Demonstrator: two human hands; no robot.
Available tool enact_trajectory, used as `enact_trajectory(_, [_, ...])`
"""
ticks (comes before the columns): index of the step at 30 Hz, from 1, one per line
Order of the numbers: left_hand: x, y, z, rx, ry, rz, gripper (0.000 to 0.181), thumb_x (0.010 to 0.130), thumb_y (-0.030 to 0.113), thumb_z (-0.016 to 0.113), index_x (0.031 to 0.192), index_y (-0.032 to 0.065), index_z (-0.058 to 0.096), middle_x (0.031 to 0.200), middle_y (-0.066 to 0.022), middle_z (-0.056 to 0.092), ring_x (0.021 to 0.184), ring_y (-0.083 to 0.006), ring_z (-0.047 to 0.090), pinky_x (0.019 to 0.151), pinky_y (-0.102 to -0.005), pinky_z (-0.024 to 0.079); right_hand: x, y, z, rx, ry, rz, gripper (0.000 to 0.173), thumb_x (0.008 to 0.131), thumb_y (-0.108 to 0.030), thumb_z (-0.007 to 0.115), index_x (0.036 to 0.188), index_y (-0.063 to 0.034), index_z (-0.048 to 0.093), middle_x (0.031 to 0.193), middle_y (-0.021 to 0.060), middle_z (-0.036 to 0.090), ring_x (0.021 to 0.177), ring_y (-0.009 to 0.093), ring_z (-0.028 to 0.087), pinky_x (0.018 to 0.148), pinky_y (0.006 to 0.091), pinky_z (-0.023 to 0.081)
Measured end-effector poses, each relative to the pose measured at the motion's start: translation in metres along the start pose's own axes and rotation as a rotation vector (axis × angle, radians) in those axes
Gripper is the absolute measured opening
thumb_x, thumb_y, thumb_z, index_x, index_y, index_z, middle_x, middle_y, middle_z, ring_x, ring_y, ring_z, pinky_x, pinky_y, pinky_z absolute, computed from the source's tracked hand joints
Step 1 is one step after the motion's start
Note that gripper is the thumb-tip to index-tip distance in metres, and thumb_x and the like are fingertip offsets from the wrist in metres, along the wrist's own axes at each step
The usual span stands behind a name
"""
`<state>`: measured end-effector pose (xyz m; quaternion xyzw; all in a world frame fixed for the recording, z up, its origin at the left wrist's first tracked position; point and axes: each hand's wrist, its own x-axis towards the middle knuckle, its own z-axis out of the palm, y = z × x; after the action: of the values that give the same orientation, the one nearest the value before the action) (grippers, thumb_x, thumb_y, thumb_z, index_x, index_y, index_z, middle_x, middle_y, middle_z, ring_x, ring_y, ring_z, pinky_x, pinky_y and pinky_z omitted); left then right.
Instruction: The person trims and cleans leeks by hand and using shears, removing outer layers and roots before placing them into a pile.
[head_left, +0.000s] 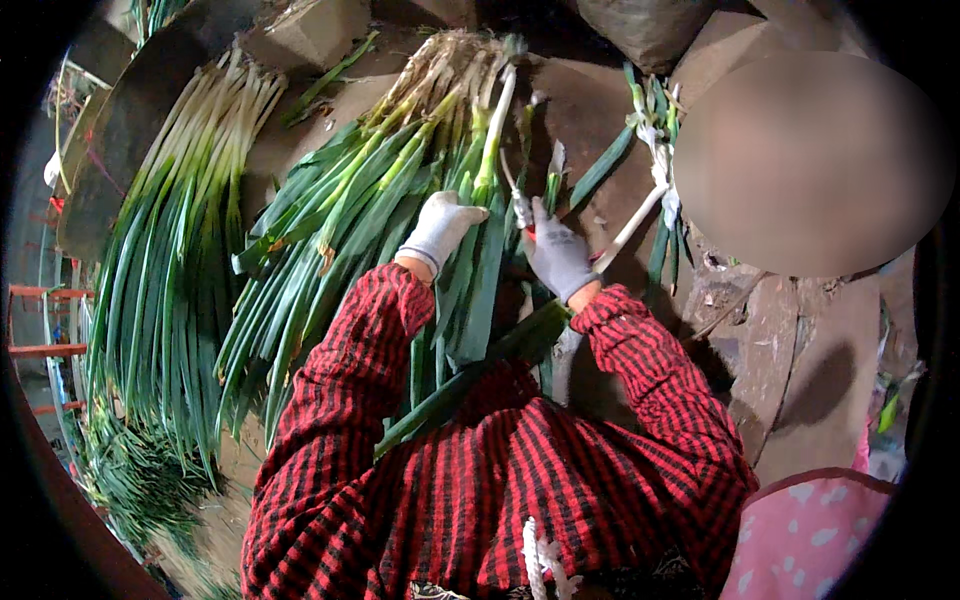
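In white gloves, my left hand (445, 225) grips a green onion (493, 142) with a bare white stem, just above its green leaves. A pile of untrimmed green onions (375, 165) with brown roots lies beneath and to the left. Gloved in grey-white, my right hand (555, 251) is curled around a small tool with a red part (530, 231); its type is unclear. A white onion stem (630, 229) lies just right of that hand, and a long leaf (525, 334) lies across my lap.
A bundle of cleaner green onions (195, 195) lies at the left, above a heap of thin green leaves (142, 480). Peeled scraps and leaves (660, 157) are at the upper right. A blurred oval covers the far right. Pink spotted cloth (810, 532) shows at lower right.
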<state>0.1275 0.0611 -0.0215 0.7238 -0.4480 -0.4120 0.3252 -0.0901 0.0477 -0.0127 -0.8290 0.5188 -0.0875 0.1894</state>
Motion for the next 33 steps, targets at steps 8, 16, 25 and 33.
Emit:
enact_trajectory(8, [-0.027, 0.010, 0.001, 0.038, -0.031, 0.011, 0.041, 0.069, 0.032, 0.076, 0.085, -0.0045, 0.066, 0.082, -0.0217, 0.067, 0.082, -0.0343, 0.065, 0.076, -0.0405, 0.049, 0.126, 0.033, 0.036, -0.119, 0.163, 0.005, 0.050, 0.093, -0.029, 0.051, 0.130, 0.0047, 0.045, 0.092, 0.0212, 0.067, 0.079, 0.037, 0.068, 0.070, 0.0471, 0.055])
enact_trajectory(16, [-0.029, -0.003, -0.001, 0.095, 0.048, 0.043, 0.044, 0.068, 0.036, 0.077, 0.080, -0.0046, 0.064, 0.081, -0.0249, 0.065, 0.083, -0.0396, 0.064, 0.075, -0.0433, 0.048, 0.046, 0.011, 0.016, 0.007, 0.037, -0.011, 0.054, 0.094, -0.033, 0.053, 0.138, -0.0052, 0.039, 0.100, 0.0253, 0.064, 0.087, 0.044, 0.064, 0.075, 0.0521, 0.051])
enact_trajectory(25, [-0.043, 0.025, 0.015, -0.214, -0.216, 0.055, 0.036, 0.078, 0.013, 0.073, 0.107, -0.0052, 0.064, 0.094, -0.0114, 0.069, 0.082, -0.0188, 0.064, 0.078, -0.0317, 0.050, 0.007, 0.035, 0.013, 1.242, 0.060, 0.563, 0.039, 0.085, -0.041, 0.071, 0.086, -0.0029, 0.067, 0.078, 0.0032, 0.064, 0.067, 0.013, 0.056, 0.058, 0.0364, 0.045])
enact_trajectory(33, [-0.019, 0.029, 0.029, 0.339, -0.066, 0.271, 0.068, 0.081, 0.045, 0.072, 0.125, -0.0044, 0.055, 0.119, -0.0244, 0.064, 0.113, -0.0358, 0.061, 0.096, -0.0395, 0.046, -0.002, 0.057, 0.070, 1.389, 0.177, 0.667, 0.015, 0.079, -0.016, 0.072, 0.085, -0.0022, 0.069, 0.070, 0.0020, 0.062, 0.053, 0.013, 0.053, 0.048, 0.0306, 0.039])
